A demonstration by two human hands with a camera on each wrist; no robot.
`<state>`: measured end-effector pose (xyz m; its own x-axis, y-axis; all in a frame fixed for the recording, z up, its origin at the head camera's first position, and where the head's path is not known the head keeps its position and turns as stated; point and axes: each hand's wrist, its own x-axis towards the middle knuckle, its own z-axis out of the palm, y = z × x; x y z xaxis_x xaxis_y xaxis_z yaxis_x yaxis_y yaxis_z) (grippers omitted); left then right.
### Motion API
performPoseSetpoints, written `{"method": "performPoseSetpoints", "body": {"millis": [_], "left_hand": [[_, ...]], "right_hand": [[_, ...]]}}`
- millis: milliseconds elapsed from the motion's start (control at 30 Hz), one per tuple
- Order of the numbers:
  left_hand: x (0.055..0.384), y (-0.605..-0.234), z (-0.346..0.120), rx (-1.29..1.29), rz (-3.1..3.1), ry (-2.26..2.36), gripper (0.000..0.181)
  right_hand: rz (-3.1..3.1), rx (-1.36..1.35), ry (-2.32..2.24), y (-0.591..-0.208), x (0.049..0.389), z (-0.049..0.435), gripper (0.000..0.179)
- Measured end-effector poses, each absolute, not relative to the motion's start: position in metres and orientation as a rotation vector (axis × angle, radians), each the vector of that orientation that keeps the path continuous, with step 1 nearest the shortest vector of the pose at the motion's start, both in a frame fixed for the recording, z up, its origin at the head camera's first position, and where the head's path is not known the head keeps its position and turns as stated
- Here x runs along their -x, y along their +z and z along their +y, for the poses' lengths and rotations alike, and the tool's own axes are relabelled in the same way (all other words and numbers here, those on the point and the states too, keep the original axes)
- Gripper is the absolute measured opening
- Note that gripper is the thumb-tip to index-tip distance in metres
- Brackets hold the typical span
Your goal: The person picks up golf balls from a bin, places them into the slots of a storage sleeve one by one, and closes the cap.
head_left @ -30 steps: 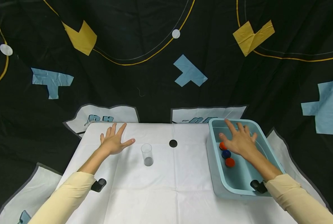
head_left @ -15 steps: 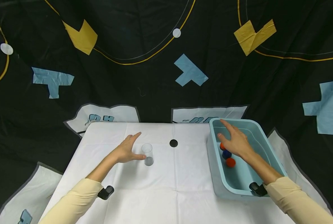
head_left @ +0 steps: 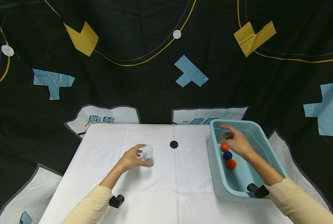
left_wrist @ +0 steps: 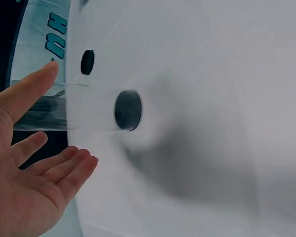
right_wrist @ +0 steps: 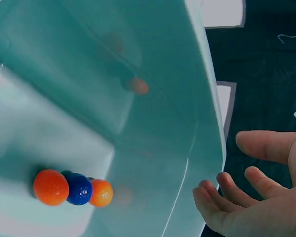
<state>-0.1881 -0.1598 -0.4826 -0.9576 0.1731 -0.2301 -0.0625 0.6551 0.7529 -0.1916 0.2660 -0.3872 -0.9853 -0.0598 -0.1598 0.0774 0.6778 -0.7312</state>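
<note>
A clear glass (head_left: 148,151) stands upright on the white table, a dark round patch showing at its base (left_wrist: 128,110). Close on its left, my left hand (head_left: 130,158) has thumb and fingers parted around it; the left wrist view shows the fingers spread, with a gap to the glass. Over the light-blue tub (head_left: 217,174) my right hand (head_left: 237,143) hovers, fingers loosely bent and holding nothing. Several balls lie in a row in the tub: an orange ball (right_wrist: 101,193), a blue ball (right_wrist: 80,189) and a red-orange ball (right_wrist: 51,187).
A black disc (head_left: 174,144) lies on the white table (head_left: 166,199) between the glass and the tub. Behind the table hangs a black cloth (head_left: 127,90) with yellow and blue tape pieces. The tub's raised walls surround the balls.
My left hand has moved right and toward me, up to the glass, its fingers drawing in from a wide spread. My right hand's fingers have bent and lowered slightly over the tub.
</note>
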Motion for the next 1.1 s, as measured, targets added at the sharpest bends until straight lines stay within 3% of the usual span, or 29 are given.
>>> {"method": "performPoseSetpoints", "body": {"millis": [333,867,1100], "left_hand": [[0.184,-0.5,-0.155,0.006,2.607,1.287,0.08],[0.181,-0.508,-0.147,0.072,2.632,1.455,0.048],[0.186,-0.503,-0.146,0.071,2.688,1.407,0.044]], "right_hand": [[2.603,-0.058,-1.275,-0.385,0.191,0.267,0.084],[2.594,-0.111,-1.267,-0.388,0.191,0.271,0.082],[2.599,-0.133,-1.238,-0.388,0.191,0.273,0.081]]}}
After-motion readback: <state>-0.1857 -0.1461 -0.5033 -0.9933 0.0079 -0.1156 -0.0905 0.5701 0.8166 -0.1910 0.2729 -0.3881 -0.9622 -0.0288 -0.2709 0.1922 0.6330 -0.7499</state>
